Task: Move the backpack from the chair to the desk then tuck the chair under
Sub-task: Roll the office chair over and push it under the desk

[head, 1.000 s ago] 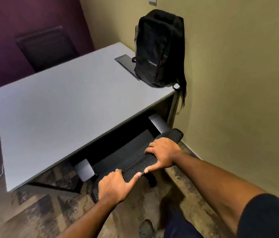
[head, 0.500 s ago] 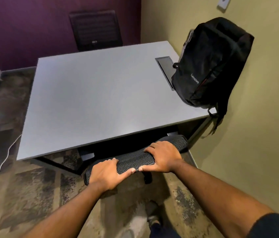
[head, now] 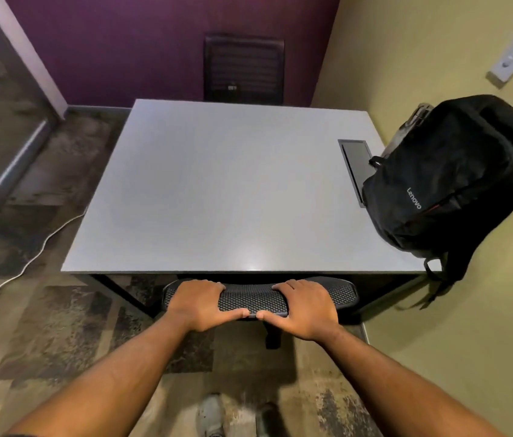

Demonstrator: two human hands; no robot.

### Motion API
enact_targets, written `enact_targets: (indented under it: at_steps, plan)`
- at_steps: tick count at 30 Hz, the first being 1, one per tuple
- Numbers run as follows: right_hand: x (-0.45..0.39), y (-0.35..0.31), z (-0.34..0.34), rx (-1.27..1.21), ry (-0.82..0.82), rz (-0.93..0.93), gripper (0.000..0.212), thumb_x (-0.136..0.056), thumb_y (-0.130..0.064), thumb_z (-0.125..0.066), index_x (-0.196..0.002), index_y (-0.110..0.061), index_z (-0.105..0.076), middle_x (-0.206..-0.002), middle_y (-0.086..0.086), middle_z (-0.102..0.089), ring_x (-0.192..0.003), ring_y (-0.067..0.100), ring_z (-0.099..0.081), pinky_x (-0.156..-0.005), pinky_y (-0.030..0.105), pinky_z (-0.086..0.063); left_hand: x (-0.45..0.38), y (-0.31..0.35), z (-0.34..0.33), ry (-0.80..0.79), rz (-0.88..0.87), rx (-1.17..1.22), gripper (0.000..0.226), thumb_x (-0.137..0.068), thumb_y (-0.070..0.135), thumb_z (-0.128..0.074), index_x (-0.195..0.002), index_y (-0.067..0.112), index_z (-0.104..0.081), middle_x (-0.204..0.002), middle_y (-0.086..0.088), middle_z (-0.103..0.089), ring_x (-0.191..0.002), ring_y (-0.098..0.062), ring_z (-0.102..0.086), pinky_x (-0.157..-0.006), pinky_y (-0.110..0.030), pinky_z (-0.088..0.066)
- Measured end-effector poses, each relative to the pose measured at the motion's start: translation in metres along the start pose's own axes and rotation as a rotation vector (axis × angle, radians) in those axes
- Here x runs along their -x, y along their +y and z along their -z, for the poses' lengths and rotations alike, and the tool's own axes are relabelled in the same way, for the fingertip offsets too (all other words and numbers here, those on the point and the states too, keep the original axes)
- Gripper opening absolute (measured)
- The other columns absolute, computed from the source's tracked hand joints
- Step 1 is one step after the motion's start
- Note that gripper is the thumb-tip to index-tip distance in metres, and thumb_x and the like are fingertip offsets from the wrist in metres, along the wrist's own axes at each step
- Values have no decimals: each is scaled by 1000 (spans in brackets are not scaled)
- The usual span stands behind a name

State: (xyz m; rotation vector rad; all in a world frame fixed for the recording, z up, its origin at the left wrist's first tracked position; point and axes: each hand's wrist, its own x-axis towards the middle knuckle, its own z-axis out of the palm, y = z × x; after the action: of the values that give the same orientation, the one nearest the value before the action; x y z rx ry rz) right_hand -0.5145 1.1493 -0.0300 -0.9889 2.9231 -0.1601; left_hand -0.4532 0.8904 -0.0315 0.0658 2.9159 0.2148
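My left hand (head: 199,302) and right hand (head: 304,305) each clasped the mesh top of the chair (head: 252,299), fingers curled over its far edge, thumbs pressed along the near edge and almost meeting. The chair sat pushed in, its back just below the desk (head: 217,190) edge. The backpack (head: 456,181) stood on the desk's right side, leaning on the wall, beside a cable hatch (head: 355,167); white lettering read "Lenovo". Beyond stood a second chair (head: 244,69).
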Motion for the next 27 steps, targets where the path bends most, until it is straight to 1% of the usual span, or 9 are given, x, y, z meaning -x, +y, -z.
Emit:
enact_targets:
  at_steps: [4,9,13,18,20,23,25,27]
  plan:
    - [-11,-7,1,3,-18,-11,100,-79,-104,-25,-131,-32,-70,-120,-9,-75,-111,16,-69,-92,38,-54,-5,-13,1,-14,-8,25,103,-60,113,-17,-96,31,-69,-88,10,-72,-81,-14,-67,-76,-39,-56]
    - [-9,-8,-2,20,-25,-23,99,-78,-105,-27,-133,-34,-69,-124,-11,-74,-115,15,-68,-96,37,-54,-5,-14,-4,-9,-23,48,100,-60,113,-19,-91,31,-67,-89,10,-71,-82,-16,-68,-77,-41,-56]
    - [-10,-9,0,27,-44,-29,100,-77,-105,-26,-133,-34,-68,-123,-10,-74,-114,15,-68,-95,37,-53,-6,-14,-3,-22,-20,41,101,-60,113,-18,-93,31,-68,-91,9,-72,-84,-16,-68,-78,-41,-57]
    - [-11,-7,2,6,-61,-30,101,-76,-106,-24,-133,-34,-68,-123,-10,-73,-114,16,-67,-94,38,-53,-5,-11,1,-41,-10,74,97,-61,112,-20,-88,31,-65,-85,11,-69,-78,-13,-65,-75,-40,-55]
    - [-12,-9,3,18,-77,-35,103,-75,-107,-23,-132,-34,-68,-124,-10,-73,-114,16,-67,-95,38,-53,-3,-11,5,-61,-16,85,98,-62,112,-20,-93,32,-67,-90,12,-71,-81,-13,-66,-77,-39,-55]
    - [-14,-9,7,-15,-140,-44,108,-73,-108,-22,-137,-34,-65,-127,-8,-73,-116,17,-67,-97,39,-53,-1,-10,5,-80,-6,102,101,-64,110,-22,-113,36,-68,-107,12,-74,-96,-13,-69,-85,-39,-56]
    - [-19,-8,15,-58,-241,-43,114,-71,-109,-20,-144,-33,-60,-136,-6,-70,-124,19,-65,-102,41,-52,0,-8,9,-80,6,111,103,-66,109,-24,-124,35,-66,-118,10,-74,-106,-16,-69,-91,-39,-55]
    - [-27,-5,27,-114,-342,-53,117,-70,-109,-18,-151,-32,-54,-148,-3,-64,-135,23,-60,-109,42,-48,0,-6,21,-125,2,126,109,-64,110,-22,-127,33,-65,-124,6,-71,-112,-19,-66,-94,-39,-52]
